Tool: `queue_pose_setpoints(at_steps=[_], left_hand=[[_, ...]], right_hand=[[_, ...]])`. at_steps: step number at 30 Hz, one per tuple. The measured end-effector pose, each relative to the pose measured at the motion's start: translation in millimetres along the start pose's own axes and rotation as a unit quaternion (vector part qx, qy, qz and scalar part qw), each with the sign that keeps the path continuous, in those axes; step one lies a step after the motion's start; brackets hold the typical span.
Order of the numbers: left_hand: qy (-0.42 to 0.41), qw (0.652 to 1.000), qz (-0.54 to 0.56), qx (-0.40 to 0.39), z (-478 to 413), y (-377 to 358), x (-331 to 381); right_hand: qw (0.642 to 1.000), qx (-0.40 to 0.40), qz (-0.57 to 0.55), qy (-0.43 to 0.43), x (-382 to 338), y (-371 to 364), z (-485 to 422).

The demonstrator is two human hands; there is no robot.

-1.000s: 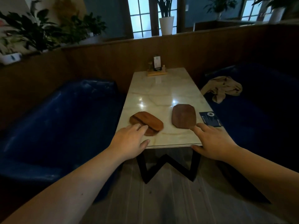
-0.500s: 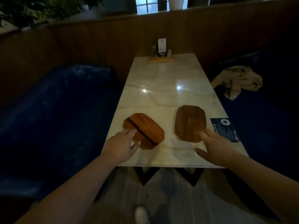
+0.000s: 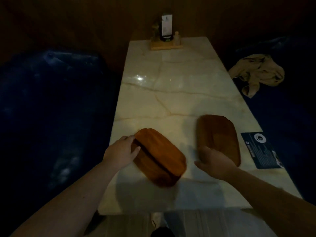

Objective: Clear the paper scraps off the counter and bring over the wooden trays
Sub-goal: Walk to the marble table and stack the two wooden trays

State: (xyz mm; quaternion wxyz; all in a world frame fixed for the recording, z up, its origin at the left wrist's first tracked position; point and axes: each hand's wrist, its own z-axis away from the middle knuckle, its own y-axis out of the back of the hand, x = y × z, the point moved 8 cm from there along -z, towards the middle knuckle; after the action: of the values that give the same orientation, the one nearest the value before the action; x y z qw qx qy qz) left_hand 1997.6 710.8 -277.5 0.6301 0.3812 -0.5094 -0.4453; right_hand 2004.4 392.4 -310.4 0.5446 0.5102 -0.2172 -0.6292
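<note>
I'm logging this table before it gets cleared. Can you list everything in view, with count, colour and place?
table: one, pale marble, centre
trays: two, brown wood, near end; left tray angled, right tray straighter
card: one, dark blue, flat at right edge beside right tray
stand: one, light wood with a white upright card, far end
cloth: one, beige, crumpled on right seat
seats: two, dark blue, left and right
left hand: on left tray's edge
right hand: at right tray's near edge
</note>
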Motion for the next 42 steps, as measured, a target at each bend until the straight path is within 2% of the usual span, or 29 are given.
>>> queue_pose_setpoints(at_steps=[6,12,16,18,21,25,29,37,42], left_hand=[[0.001,0.999,0.009,-0.046,-58.9,-20.6,-43.4],[0.081,0.988,0.087,-0.099,-80.4,-56.9,-73.0],[0.170,0.945,0.251,-0.125,-83.5,-77.0,-83.4],[0.215,0.920,0.305,-0.119,-84.5,-80.8,-88.9],[0.251,0.905,0.322,-0.119,-80.7,-84.3,-90.0],[0.283,0.895,0.338,-0.069,-85.0,-76.2,-81.6],[0.268,0.894,0.357,-0.040,-106.4,-60.7,-45.0],[0.192,0.926,0.325,0.009,-171.1,-46.8,63.7],[0.145,0.940,0.307,-0.004,-213.0,-68.9,141.9]], right_hand=[[0.995,-0.032,-0.059,-0.071,8.6,-22.9,-44.2],[0.986,-0.093,-0.070,-0.122,11.9,-45.9,-72.9],[0.976,-0.148,-0.106,-0.123,0.4,-67.2,-84.3],[0.978,-0.143,-0.100,-0.110,-3.5,-71.9,-88.0],[0.974,-0.139,-0.136,-0.120,0.6,-74.9,-88.5],[0.963,-0.120,-0.211,-0.118,16.8,-71.0,-82.2],[0.951,-0.092,-0.268,-0.123,46.1,-53.3,-74.6],[0.921,-0.019,-0.353,-0.160,121.1,-4.5,-58.1],[0.911,0.037,-0.371,-0.176,166.4,16.4,-33.1]])
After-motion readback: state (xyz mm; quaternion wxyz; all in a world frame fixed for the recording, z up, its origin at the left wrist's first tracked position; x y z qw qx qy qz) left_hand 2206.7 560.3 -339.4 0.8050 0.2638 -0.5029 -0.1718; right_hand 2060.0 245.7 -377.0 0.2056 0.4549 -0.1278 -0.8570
